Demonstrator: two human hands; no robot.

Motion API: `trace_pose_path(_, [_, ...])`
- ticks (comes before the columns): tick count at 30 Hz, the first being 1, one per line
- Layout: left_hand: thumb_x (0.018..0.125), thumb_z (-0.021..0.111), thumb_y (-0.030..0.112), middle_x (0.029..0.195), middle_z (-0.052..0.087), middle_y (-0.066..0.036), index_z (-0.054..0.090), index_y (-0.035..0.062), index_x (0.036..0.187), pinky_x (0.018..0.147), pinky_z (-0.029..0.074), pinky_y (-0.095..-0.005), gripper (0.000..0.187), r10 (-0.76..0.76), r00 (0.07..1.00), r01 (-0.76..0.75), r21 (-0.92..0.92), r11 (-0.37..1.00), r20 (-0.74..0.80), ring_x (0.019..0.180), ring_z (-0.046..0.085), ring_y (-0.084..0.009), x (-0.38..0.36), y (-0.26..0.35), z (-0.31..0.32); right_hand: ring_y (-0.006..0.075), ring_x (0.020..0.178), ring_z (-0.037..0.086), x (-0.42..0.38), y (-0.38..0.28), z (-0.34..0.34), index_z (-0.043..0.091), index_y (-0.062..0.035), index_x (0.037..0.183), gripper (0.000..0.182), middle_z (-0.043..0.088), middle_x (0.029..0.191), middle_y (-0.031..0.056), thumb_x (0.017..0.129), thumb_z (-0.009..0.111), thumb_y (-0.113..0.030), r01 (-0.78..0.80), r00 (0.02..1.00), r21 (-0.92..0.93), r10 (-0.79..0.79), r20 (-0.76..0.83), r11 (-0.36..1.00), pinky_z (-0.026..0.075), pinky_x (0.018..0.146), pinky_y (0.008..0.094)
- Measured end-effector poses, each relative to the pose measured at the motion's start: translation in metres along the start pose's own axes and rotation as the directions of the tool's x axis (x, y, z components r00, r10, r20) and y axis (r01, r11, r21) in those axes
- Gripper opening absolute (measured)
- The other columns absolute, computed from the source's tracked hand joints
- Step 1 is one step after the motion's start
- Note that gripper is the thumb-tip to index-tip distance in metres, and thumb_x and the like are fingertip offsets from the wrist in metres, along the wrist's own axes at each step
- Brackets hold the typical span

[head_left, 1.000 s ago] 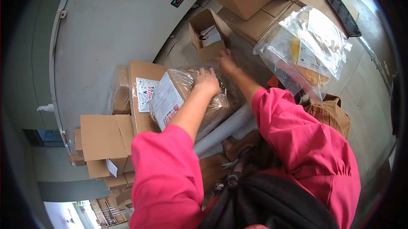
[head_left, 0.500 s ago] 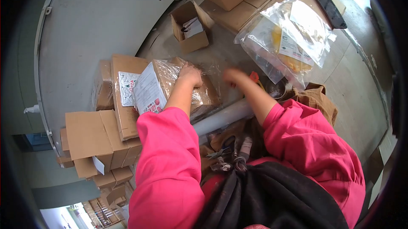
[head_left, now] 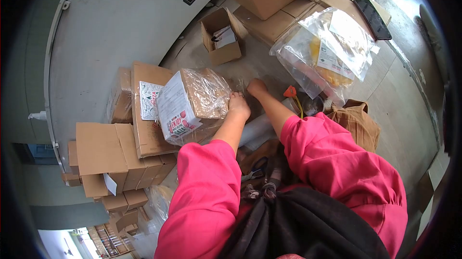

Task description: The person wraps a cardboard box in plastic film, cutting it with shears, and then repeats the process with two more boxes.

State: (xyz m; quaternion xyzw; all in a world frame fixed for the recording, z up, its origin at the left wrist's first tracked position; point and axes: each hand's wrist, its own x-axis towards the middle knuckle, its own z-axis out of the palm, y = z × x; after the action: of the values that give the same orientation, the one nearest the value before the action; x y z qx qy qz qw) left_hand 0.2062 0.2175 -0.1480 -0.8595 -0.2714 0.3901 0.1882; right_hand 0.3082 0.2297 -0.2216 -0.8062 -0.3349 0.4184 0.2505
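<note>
A cardboard box (head_left: pixel 204 90) wrapped in clear plastic film (head_left: pixel 219 82) lies tilted before me, with a printed white sheet (head_left: pixel 175 107) under the film on its left side. Fingers curled, my left hand (head_left: pixel 239 106) presses at the box's right edge and grips the film there. My right hand (head_left: pixel 258 88) is closed just right of it, a little apart from the box. Film shows between the two hands, and the right hand appears to pinch it. Below the hands, a translucent white roll (head_left: pixel 255 131) lies partly hidden by my right forearm.
Scissors (head_left: pixel 256 168) lie near my lap. An orange piece with a yellow strip (head_left: pixel 290 91) sits beside my right forearm. Clear bags (head_left: pixel 332 50) and a phone (head_left: pixel 373 18) are at upper right. A small open box (head_left: pixel 226 57) stands ahead; stacked cartons (head_left: pixel 101 148) are at left.
The wrapped box has turned and shows more of its printed sheet. My left hand has moved from its top to its right edge; my right hand has come closer to the left.
</note>
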Motion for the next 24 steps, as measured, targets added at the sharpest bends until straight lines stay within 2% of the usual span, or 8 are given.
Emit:
trace_pose_path(7, [0.085,0.038,0.025,0.126,0.045,-0.009,0.052,0.0035,0.118,0.092,0.029,-0.0332,0.041,-0.051,0.999,0.051,0.077,0.996,-0.004,0.115,0.036,-0.0228,-0.003,-0.001,-0.008,0.0327,0.094,0.057,-0.035,0.015,-0.030,0.060,-0.0010,0.095,0.024,0.060,0.097,0.0199,0.074,0.052,-0.011,0.038,0.990,-0.036,-0.043,-0.138,0.999,0.046,0.079,0.0387])
trace_pose_path(9, [0.085,0.040,0.028,0.126,0.046,-0.004,0.053,0.0095,0.118,0.086,0.030,-0.0294,0.040,0.029,0.975,-0.058,0.127,0.990,0.219,0.115,0.034,-0.0199,-0.005,-0.004,-0.019,0.0329,0.091,0.059,-0.040,0.018,-0.025,0.061,-0.0008,0.091,0.021,0.061,0.094,0.0197,0.075,0.051,-0.010,0.040,0.971,0.030,-0.032,-0.238,0.999,0.047,0.076,0.0395])
trace_pose_path(14, [0.084,0.041,0.026,0.122,0.050,-0.001,0.057,0.0127,0.114,0.085,0.029,-0.0303,0.037,0.009,0.989,-0.029,0.134,0.991,0.146,0.115,0.034,-0.0198,-0.002,-0.002,-0.017,0.0277,0.062,0.061,-0.050,0.009,0.001,0.054,0.0011,0.077,0.008,0.061,0.069,0.0156,0.077,0.048,-0.006,0.415,0.861,0.292,-0.269,-0.431,0.862,0.046,0.059,0.0382])
trace_pose_path(18, [0.081,0.044,0.022,0.118,0.053,-0.008,0.061,0.0075,0.106,0.092,0.029,-0.0378,0.034,-0.001,0.993,0.014,-0.112,0.994,0.114,0.113,0.038,-0.0243,0.007,-0.005,-0.006,0.0204,0.053,0.058,-0.026,0.014,0.022,0.051,0.0012,0.076,0.008,0.056,0.058,0.0112,0.080,0.046,-0.003,0.434,0.876,0.401,-0.273,-0.397,0.807,0.046,0.051,0.0335])
trace_pose_path(20, [0.077,0.046,0.018,0.107,0.058,-0.013,0.062,0.0028,0.101,0.093,0.032,-0.0410,0.032,0.113,0.993,-0.113,0.008,0.994,-0.031,0.109,0.045,-0.0285,-0.030,-0.005,-0.032,0.0371,0.076,0.058,0.003,0.028,0.034,0.056,-0.0009,0.085,0.016,0.061,0.078,0.0202,0.078,0.051,-0.013,0.236,0.965,0.512,-0.136,-0.225,0.826,0.045,0.068,0.0411])
trace_pose_path(21, [0.076,0.047,0.017,0.104,0.060,-0.013,0.063,0.0017,0.099,0.091,0.034,-0.0401,0.032,0.204,0.978,-0.202,0.041,0.979,-0.052,0.107,0.048,-0.0293,-0.056,-0.005,-0.053,0.0367,0.073,0.059,-0.022,0.016,0.008,0.057,-0.0007,0.083,0.015,0.061,0.074,0.0193,0.077,0.050,-0.013,0.154,0.988,0.607,-0.136,-0.075,0.779,0.046,0.067,0.0406])
trace_pose_path(23, [0.077,0.045,0.013,0.109,0.058,-0.013,0.062,0.0030,0.099,0.091,0.036,-0.0391,0.029,0.345,0.930,-0.325,-0.159,0.932,0.127,0.103,0.052,-0.0270,-0.078,0.007,-0.069,0.0364,0.075,0.059,-0.032,0.000,0.006,0.058,-0.0002,0.079,0.013,0.061,0.074,0.0206,0.075,0.051,-0.010,0.297,0.952,0.492,-0.295,-0.084,0.818,0.046,0.068,0.0403])
trace_pose_path(24, [0.078,0.044,0.012,0.110,0.057,-0.013,0.062,0.0042,0.098,0.090,0.037,-0.0374,0.029,0.410,0.910,-0.382,-0.271,0.884,0.056,0.102,0.053,-0.0255,-0.074,0.014,-0.058,0.0368,0.076,0.059,-0.050,-0.016,-0.003,0.059,0.0002,0.077,0.013,0.061,0.076,0.0215,0.074,0.050,-0.009,0.427,0.904,0.363,-0.402,-0.148,0.828,0.046,0.069,0.0408])
